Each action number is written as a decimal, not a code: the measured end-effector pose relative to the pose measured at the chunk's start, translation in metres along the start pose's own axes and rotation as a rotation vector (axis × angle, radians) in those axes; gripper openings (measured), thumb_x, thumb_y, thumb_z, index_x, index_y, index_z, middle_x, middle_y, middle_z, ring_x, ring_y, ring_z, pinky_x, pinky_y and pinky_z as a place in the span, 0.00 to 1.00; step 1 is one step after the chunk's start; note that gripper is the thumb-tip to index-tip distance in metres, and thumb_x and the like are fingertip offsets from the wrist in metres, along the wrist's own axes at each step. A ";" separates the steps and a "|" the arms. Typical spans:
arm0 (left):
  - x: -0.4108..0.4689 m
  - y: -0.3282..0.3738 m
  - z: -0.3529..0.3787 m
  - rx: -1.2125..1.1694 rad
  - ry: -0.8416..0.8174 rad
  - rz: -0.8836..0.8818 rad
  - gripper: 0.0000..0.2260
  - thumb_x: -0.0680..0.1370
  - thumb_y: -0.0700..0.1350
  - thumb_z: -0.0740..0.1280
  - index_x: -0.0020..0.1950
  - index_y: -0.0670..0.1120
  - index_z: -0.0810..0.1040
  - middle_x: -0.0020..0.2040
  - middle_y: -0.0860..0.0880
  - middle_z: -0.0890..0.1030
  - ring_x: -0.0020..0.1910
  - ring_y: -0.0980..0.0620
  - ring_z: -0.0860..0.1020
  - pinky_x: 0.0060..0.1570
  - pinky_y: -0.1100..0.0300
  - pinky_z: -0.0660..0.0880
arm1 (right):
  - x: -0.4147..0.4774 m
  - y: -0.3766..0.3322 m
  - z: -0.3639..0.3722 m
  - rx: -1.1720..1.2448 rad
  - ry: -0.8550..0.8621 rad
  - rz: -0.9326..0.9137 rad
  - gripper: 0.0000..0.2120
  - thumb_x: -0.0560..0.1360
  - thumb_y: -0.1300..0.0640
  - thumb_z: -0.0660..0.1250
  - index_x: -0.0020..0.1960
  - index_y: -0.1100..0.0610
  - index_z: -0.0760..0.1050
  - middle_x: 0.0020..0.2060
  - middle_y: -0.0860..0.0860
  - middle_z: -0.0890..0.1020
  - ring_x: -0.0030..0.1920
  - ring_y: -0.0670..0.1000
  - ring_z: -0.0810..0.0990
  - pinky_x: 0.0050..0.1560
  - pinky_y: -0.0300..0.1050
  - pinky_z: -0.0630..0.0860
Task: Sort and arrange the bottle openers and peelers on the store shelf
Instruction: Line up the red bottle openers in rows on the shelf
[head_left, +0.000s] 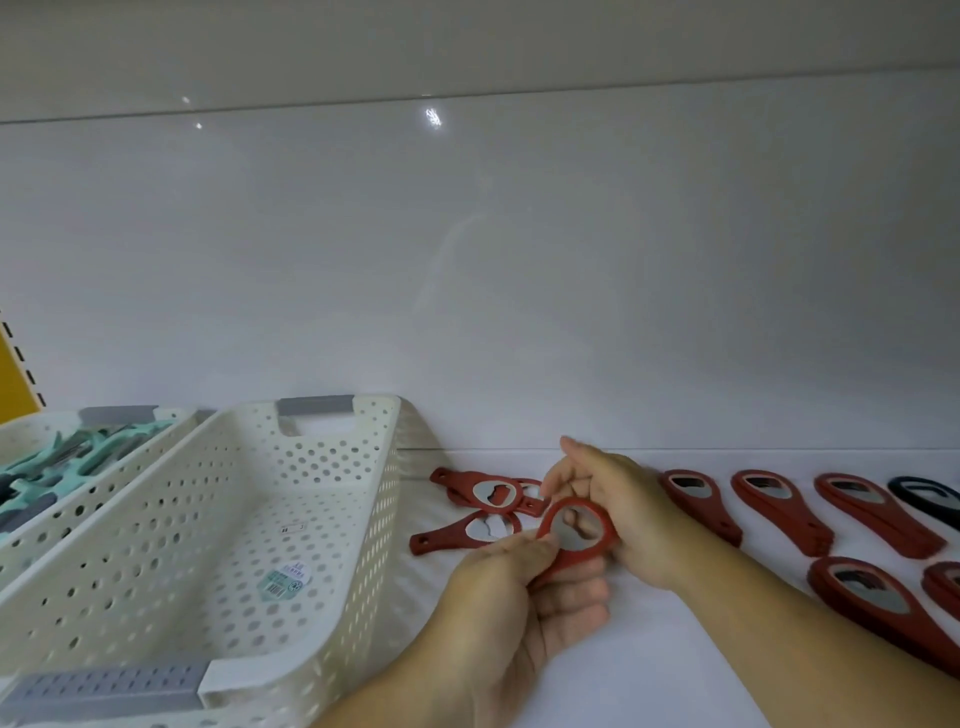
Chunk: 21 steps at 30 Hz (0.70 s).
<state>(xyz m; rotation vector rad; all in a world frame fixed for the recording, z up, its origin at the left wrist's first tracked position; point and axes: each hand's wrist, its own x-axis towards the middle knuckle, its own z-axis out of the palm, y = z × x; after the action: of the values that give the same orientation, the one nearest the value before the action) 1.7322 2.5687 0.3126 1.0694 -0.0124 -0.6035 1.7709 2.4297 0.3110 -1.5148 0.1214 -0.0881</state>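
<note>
Bright, even light; glare spots on the glossy back panel (433, 117); edges soft, bowed.

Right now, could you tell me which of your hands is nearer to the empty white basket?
Left. The left hand is just right of the side wall of the white basket; the right hand sits farther right, both holding one red opener.

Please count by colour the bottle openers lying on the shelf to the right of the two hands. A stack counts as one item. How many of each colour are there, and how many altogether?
red bottle opener stacks: 5
black bottle opener: 1, partly cut off by the frame edge
Total: 6
</note>
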 end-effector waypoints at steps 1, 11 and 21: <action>0.000 0.000 0.001 0.003 0.023 0.015 0.12 0.81 0.39 0.58 0.46 0.37 0.80 0.39 0.39 0.84 0.25 0.51 0.78 0.24 0.61 0.77 | 0.003 0.004 0.001 -0.056 0.091 -0.075 0.25 0.81 0.52 0.57 0.29 0.57 0.77 0.26 0.52 0.79 0.30 0.49 0.75 0.35 0.42 0.70; 0.001 0.003 0.002 -0.070 0.143 0.162 0.08 0.79 0.38 0.61 0.44 0.41 0.78 0.36 0.43 0.85 0.21 0.52 0.77 0.17 0.64 0.70 | 0.014 0.020 -0.003 -0.605 0.194 -0.456 0.12 0.71 0.62 0.69 0.45 0.44 0.77 0.48 0.45 0.81 0.52 0.48 0.79 0.58 0.51 0.75; 0.000 0.006 0.002 -0.211 0.108 -0.030 0.12 0.77 0.29 0.58 0.54 0.41 0.77 0.35 0.42 0.84 0.20 0.51 0.77 0.19 0.61 0.74 | 0.014 0.024 0.002 -0.971 -0.107 -0.430 0.11 0.72 0.59 0.63 0.53 0.51 0.78 0.52 0.43 0.76 0.56 0.45 0.72 0.60 0.39 0.68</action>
<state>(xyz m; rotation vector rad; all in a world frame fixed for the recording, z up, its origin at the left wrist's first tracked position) 1.7342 2.5691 0.3182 0.8974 0.1585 -0.5602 1.7850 2.4309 0.2863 -2.4928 -0.2966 -0.3246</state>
